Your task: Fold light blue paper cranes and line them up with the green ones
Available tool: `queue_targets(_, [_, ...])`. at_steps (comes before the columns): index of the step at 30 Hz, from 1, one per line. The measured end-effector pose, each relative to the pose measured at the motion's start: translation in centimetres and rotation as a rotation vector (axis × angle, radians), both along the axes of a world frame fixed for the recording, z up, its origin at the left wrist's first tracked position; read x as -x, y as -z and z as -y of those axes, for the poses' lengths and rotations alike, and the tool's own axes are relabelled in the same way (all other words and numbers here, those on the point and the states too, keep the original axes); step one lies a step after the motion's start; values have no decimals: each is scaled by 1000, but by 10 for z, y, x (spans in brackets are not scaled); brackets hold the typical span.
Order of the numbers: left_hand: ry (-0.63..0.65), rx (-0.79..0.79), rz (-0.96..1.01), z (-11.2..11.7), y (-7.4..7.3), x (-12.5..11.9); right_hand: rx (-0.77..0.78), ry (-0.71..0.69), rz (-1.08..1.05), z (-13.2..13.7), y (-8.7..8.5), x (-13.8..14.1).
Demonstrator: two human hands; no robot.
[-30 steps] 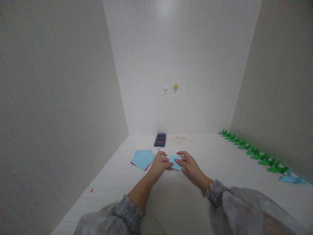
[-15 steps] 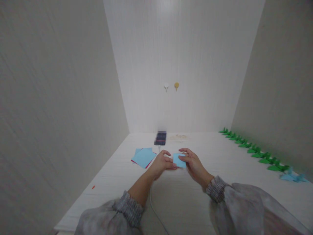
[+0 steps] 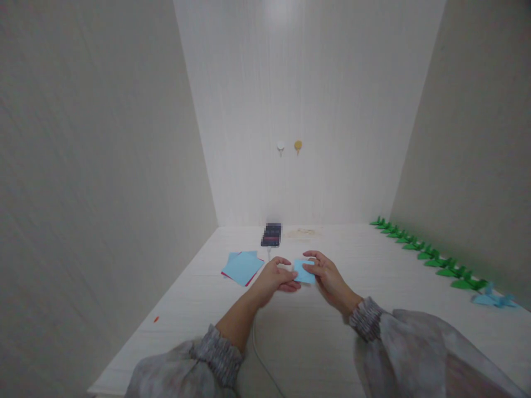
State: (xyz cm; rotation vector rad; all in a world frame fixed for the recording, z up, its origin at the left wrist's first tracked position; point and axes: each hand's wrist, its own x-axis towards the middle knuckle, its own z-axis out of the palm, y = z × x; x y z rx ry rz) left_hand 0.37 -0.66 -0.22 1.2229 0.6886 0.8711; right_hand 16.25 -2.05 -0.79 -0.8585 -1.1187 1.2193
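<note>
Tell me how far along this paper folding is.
Done: a row of green folded paper figures lines the right wall, with light-blue folded paper figures at its near end. In hand: the left hand and right hand pinch a small light-blue paper piece, apparently part-folded. Left: a stack of flat light-blue paper sheets lies unfolded.

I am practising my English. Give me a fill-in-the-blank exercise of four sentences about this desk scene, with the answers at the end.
1. The right hand holds a small paper beside the left hand; its colour is light ____.
2. Beyond the blue folded figures, the long row of folded figures by the right wall is ____.
3. On the back wall, the yellow hook hangs to the ____ of the white hook.
4. The stack of sheets lies to the ____ of the left hand.
Answers: blue; green; right; left.
</note>
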Motion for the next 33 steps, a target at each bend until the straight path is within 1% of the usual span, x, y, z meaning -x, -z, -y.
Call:
queue_targets(4, [25, -56, -11, 1, 1, -1, 2, 4, 15, -1, 2, 0])
queue_targets(9, [49, -88, 27, 2, -3, 0, 18, -9, -35, -2, 5, 1])
queue_targets(15, [41, -122, 1, 3, -7, 0, 18, -4, -55, 0, 2, 4])
queue_targets(19, [36, -83, 6, 4, -6, -1, 9, -10, -18, 3, -2, 5])
queue_targets(23, [11, -74, 14, 3, -6, -3, -10, -70, -1, 5, -3, 7])
queue_targets(26, [-9, -110, -3, 0, -5, -4, -23, -101, 45, 6, -2, 8])
queue_targets(31, [13, -119, -49, -3, 1, -5, 29, -93, 193, 3, 5, 8])
queue_targets(33, [25, -134, -63, -4, 3, -5, 35, -87, 207, 3, 6, 7])
